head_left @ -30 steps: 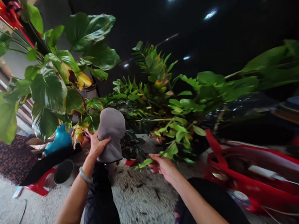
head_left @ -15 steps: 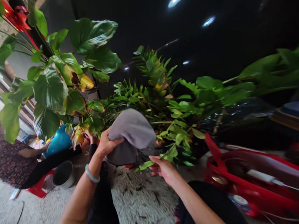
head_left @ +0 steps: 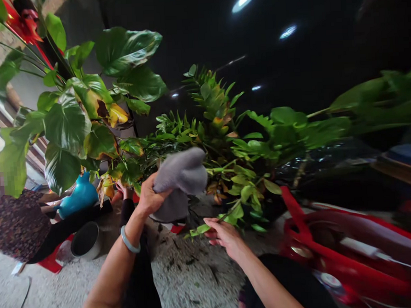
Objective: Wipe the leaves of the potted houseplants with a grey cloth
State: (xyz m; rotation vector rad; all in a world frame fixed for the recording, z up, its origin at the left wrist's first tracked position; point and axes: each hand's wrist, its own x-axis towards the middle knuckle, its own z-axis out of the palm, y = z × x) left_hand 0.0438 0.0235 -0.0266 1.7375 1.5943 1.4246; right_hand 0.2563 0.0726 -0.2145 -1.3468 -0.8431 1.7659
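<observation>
A grey cloth (head_left: 184,173) hangs bunched from my left hand (head_left: 150,193), whose fingers and thumb are closed on it; a pale bangle circles that wrist. Lower and to the right, my right hand (head_left: 223,233) has its fingers round a thin leafy stem (head_left: 238,211) near its tip. The stem comes from a low green plant (head_left: 248,188) with small rounded leaves, some of them yellowish. Behind the cloth are more leafy plants (head_left: 211,98).
Big-leaved plant (head_left: 67,120) at left, with browned leaves. Below it, a person in a patterned top (head_left: 14,223) by a blue object (head_left: 78,197), and a dark-lined bucket (head_left: 86,240). Red bag (head_left: 352,256) at right. Gritty floor (head_left: 188,283) with leaf scraps. Black shiny wall (head_left: 199,30) behind.
The cloth in my left hand has changed shape, folding narrower, and that hand has shifted slightly right. My right hand stays on the stem, almost in the same place.
</observation>
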